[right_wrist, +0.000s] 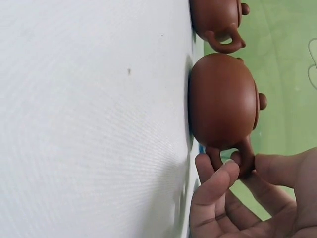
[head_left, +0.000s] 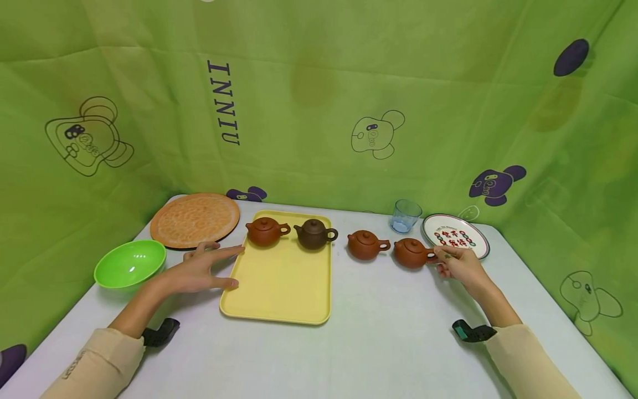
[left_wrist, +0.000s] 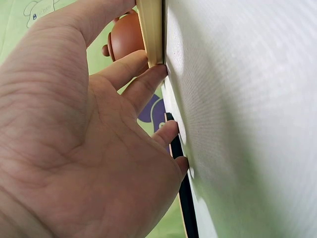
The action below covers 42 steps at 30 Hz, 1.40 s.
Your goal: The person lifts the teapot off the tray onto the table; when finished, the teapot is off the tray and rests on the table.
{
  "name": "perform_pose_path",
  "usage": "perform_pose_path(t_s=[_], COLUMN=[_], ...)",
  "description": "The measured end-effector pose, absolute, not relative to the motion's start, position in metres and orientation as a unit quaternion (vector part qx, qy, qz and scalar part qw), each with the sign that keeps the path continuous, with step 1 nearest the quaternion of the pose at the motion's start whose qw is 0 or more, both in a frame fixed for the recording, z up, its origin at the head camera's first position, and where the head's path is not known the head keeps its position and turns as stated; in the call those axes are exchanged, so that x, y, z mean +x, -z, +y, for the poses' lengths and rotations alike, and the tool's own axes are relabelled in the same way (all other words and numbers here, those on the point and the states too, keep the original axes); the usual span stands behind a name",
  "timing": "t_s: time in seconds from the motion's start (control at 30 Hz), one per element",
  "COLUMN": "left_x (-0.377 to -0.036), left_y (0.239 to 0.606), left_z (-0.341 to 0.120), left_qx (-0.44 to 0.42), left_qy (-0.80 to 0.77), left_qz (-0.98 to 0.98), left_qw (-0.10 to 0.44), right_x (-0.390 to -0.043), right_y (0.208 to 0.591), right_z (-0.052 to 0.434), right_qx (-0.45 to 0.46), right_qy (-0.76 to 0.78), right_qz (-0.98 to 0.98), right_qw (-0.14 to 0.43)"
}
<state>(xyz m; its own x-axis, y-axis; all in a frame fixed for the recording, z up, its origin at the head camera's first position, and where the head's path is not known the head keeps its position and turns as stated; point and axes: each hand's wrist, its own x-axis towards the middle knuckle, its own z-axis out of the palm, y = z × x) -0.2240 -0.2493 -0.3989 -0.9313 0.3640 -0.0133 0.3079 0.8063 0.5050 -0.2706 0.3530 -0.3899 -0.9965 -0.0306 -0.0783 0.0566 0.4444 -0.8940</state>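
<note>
My right hand (head_left: 461, 266) pinches the handle of a reddish-brown teapot (head_left: 411, 254), which sits on the white table. In the right wrist view, thumb and fingers close round that handle (right_wrist: 245, 157). Just left of it stands a second reddish-brown teapot (head_left: 365, 245). A yellow tray (head_left: 279, 288) lies left of centre, carrying a reddish-brown teapot (head_left: 265, 233) and a dark brown teapot (head_left: 313, 235) near its far edge. My left hand (head_left: 196, 270) touches the tray's left edge with spread, fairly straight fingers; the left wrist view shows fingertips against the tray rim (left_wrist: 154, 34).
A green bowl (head_left: 130, 264) stands at the far left, with a round orange-brown mat (head_left: 195, 220) behind it. At the back right are a clear bluish glass (head_left: 405, 216) and a white plate (head_left: 478, 238) with red markings. A green curtain (head_left: 309, 100) surrounds the table.
</note>
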Motion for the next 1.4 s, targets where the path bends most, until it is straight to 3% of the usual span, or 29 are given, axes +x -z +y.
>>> perform_pose_path(t_s=[0.6, 0.9, 1.4], left_x=[-0.225, -0.224, -0.223], left_y=[0.399, 0.399, 0.399], left_z=[-0.249, -0.250, -0.249], left_qx=[0.178, 0.177, 0.173], left_qy=[-0.254, -0.253, -0.252], left_qz=[0.949, 0.950, 0.951], left_qw=[0.053, 0.051, 0.051], right_x=[-0.271, -0.266, -0.265], right_y=[0.394, 0.389, 0.369], right_z=[0.355, 0.354, 0.341], right_qx=[0.013, 0.029, 0.023], right_qy=[0.540, 0.504, 0.517], right_qz=[0.840, 0.863, 0.856], right_qw=[0.042, -0.009, -0.017])
